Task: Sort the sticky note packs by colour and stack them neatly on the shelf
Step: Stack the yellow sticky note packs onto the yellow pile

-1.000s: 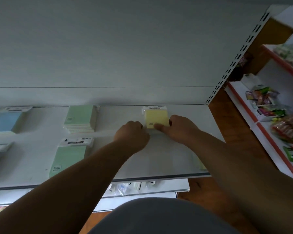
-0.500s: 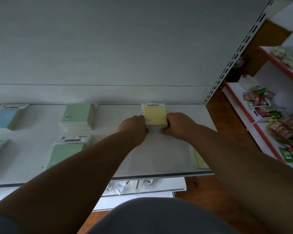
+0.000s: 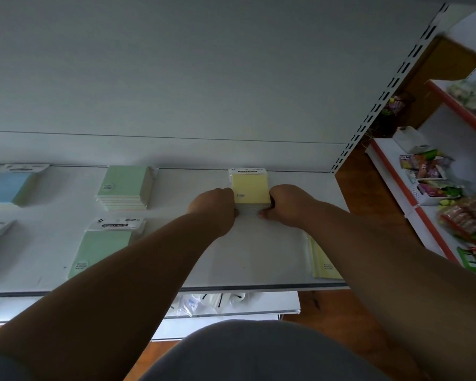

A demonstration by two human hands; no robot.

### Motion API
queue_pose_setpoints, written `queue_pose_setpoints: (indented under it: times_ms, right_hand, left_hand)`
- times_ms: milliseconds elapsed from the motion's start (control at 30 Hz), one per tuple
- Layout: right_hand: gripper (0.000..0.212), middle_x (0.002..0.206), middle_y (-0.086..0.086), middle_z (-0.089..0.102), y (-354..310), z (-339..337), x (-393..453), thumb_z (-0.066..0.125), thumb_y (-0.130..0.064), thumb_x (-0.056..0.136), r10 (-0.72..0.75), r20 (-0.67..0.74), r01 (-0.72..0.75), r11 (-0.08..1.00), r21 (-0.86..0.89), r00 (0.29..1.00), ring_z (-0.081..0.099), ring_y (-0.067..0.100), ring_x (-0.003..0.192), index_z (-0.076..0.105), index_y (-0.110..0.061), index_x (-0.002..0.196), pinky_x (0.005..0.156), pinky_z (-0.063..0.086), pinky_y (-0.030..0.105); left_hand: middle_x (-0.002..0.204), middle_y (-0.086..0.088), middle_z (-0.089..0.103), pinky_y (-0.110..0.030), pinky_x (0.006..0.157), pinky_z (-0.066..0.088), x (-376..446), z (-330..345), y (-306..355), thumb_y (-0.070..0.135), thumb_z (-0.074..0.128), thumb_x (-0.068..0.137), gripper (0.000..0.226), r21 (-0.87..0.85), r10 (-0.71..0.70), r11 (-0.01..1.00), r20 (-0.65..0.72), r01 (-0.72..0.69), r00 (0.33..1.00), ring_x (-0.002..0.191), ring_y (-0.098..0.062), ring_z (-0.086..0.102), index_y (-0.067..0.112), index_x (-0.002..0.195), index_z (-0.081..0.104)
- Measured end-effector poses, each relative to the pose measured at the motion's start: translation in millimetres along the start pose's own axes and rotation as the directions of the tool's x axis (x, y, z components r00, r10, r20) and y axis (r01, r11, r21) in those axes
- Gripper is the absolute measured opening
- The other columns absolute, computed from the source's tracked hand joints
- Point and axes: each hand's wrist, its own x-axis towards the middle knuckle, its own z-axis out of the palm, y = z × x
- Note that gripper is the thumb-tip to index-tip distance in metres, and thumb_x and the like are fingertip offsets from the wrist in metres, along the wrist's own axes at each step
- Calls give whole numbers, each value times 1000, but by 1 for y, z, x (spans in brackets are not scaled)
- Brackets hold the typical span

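Note:
A stack of yellow sticky note packs [image 3: 250, 188] stands at the back of the white shelf [image 3: 259, 257]. My left hand [image 3: 217, 206] grips its left side and my right hand [image 3: 289, 206] grips its right side, thumbs at the front edge. A green stack [image 3: 125, 187] stands further left at the back, and a single green pack [image 3: 105, 244] lies in front of it. Blue packs [image 3: 7, 185] sit at the far left. More yellow packs [image 3: 323, 264] lie near the shelf's front right, partly hidden by my right arm.
The shelf's back panel rises behind the stacks, and a slotted upright [image 3: 368, 114] bounds it on the right. Another shelf unit [image 3: 437, 188] with snack packets stands at the right across a wooden floor. A lower shelf [image 3: 231, 303] with white items sits below.
Both hands have closed in from either side onto the yellow stack and now squeeze it between them. The view has shifted slightly.

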Motion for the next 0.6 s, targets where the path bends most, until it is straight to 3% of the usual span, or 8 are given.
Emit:
queue_pose_setpoints:
  times_ms: [200, 300, 467, 600]
  right_hand:
    - [41, 80, 3, 52, -1, 3, -5, 69, -41, 83, 21, -59, -21, 1000, -11, 998, 50, 19, 79, 39, -24, 63, 69, 36, 28]
    - [41, 75, 2, 51, 1, 4, -7, 69, -41, 83, 52, -101, -54, 998, -19, 994, 51, 20, 76, 41, -22, 60, 67, 36, 28]
    - [40, 73, 1, 52, 2, 4, -8, 69, -38, 83, 17, -110, -20, 1000, -24, 994, 53, 21, 75, 42, -22, 59, 66, 37, 28]
    - [38, 77, 1, 54, 4, 4, -10, 67, -46, 83, -23, -139, 14, 998, -66, 990, 54, 21, 77, 46, -20, 66, 66, 39, 30]
  left_hand:
    - [108, -9, 62, -36, 74, 48, 1, -2, 1, 37, 54, 93, 29, 19, -3, 1000, 13, 3, 1000, 98, -30, 61, 12, 109, 55]
    - [107, -7, 63, -34, 72, 45, 1, -4, 0, 38, 52, 95, 27, 38, -4, 999, 38, 2, 999, 98, -28, 60, 14, 106, 57]
    - [106, -6, 62, -33, 72, 45, 1, -4, -2, 38, 51, 95, 25, 33, 12, 999, 41, -14, 999, 97, -26, 59, 15, 104, 57]
    - [107, -7, 62, -36, 75, 49, 0, -4, -4, 41, 51, 94, 29, 31, 14, 999, 25, -15, 1000, 96, -27, 60, 14, 105, 55]
